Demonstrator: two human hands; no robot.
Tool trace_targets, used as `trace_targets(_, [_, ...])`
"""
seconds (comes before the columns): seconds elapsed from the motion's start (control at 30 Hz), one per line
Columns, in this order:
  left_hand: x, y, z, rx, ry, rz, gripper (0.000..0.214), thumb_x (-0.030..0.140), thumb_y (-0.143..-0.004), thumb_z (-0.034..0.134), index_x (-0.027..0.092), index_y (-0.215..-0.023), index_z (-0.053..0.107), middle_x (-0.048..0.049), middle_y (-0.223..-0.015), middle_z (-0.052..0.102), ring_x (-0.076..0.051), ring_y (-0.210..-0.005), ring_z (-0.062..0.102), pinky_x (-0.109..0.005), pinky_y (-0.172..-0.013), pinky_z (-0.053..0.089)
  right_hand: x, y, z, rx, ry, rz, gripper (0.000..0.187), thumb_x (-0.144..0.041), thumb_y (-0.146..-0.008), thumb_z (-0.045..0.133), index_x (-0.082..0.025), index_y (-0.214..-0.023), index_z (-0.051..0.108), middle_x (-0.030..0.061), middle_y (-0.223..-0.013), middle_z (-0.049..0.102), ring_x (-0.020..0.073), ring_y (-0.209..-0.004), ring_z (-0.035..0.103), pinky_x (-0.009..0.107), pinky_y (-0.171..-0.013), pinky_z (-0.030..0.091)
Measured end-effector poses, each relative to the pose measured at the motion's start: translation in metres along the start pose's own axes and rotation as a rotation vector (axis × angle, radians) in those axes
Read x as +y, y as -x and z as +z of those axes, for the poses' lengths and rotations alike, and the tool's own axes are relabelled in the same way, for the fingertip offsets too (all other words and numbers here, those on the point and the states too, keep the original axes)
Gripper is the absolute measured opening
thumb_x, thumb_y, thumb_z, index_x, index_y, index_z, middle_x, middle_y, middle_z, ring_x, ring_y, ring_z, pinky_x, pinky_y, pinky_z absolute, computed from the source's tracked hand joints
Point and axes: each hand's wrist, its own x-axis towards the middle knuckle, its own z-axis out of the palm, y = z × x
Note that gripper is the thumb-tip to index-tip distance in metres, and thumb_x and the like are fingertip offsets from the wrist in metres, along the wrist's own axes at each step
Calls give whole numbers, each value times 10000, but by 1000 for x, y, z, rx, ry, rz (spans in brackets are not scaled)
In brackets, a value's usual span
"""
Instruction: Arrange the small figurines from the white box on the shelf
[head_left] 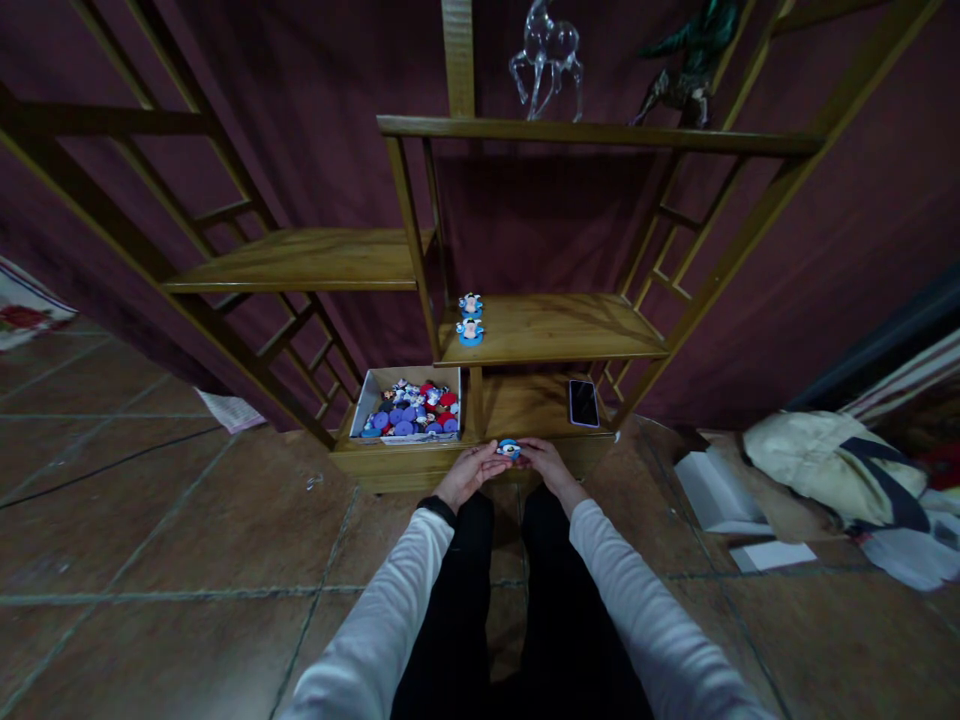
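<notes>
Between my two hands is a small figurine with a blue round base, held in front of the lowest shelf. My left hand grips it from the left with closed fingers, and my right hand pinches its right side. Two similar blue-based figurines, one nearer and one behind, stand at the left end of the middle shelf. A white cardboard box on the lowest shelf is filled with several figurines with purple, red and blue bases.
A phone lies on the lowest shelf, right of centre. On the upper shelf stand a clear glass deer and a dark statue. White boxes and a cream bag lie on the floor at right.
</notes>
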Motion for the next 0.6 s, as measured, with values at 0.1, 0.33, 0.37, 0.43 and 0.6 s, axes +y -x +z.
trace_targets(0.1, [0,0,0,-20,-26,10,307,360,-745,665,91,-891,659,-109,-825,713,-143,-772,669,-225,-748,522,0,-1,0,11,-2,7,300,-371,-564,730,-171,-783,682,13,-620,658,129,-517,559,263,-520,453])
trace_targets(0.33, [1,-3,1,89,-123,-24,340,445,-717,660,108,-748,640,-49,-607,665,-73,-481,577,-155,-464,418,-8,4,4,-7,-22,7,331,-428,-617,703,-173,-828,687,17,-645,659,127,-538,566,262,-536,465])
trace_targets(0.37, [1,-3,1,105,-125,-21,346,455,-715,657,111,-735,635,-42,-591,657,-67,-461,561,-154,-451,401,-10,5,4,-27,-32,2,356,-442,-635,692,-178,-872,684,20,-673,665,127,-554,573,263,-548,470])
trace_targets(0.43, [2,-3,2,122,-133,-16,361,476,-714,647,116,-719,629,-36,-578,650,-61,-442,541,-157,-435,376,-13,8,5,-62,-35,-7,396,-459,-649,686,-187,-937,676,20,-706,671,128,-578,582,263,-562,473])
trace_targets(0.6, [2,-1,5,116,-182,-7,395,519,-705,630,125,-693,608,-28,-552,633,-61,-411,511,-166,-411,335,-15,11,7,-71,22,-23,413,-468,-597,733,-170,-879,691,24,-694,667,127,-581,573,255,-552,463])
